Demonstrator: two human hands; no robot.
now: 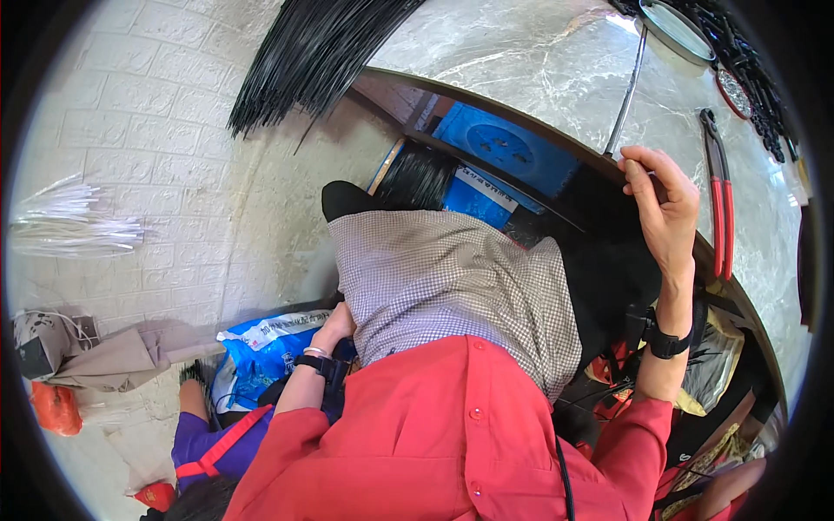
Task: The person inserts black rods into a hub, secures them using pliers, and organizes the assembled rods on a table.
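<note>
My right hand [665, 200] is at the edge of the grey marbled tabletop [512, 43], its fingers curled with thumb and forefinger close together. Whatever they hold, if anything, is too small to make out. Just beside the fingertips ends a long thin rod [627, 91] that lies on the table. Red-handled pliers [719, 191] lie to the right of this hand. My left hand [337, 328] is low beside my lap, against the checked cloth [452, 278]. Its fingers are hidden. A blue and white plastic bag [261, 356] sits just left of it.
A bundle of black strands [313, 61] juts over the table's far left edge. More black strands [417, 178] stand in a blue box under the table. A round dish [678, 30] and dark pieces [756, 78] lie at the far right. Another person's purple-clothed leg [204, 443] is at lower left.
</note>
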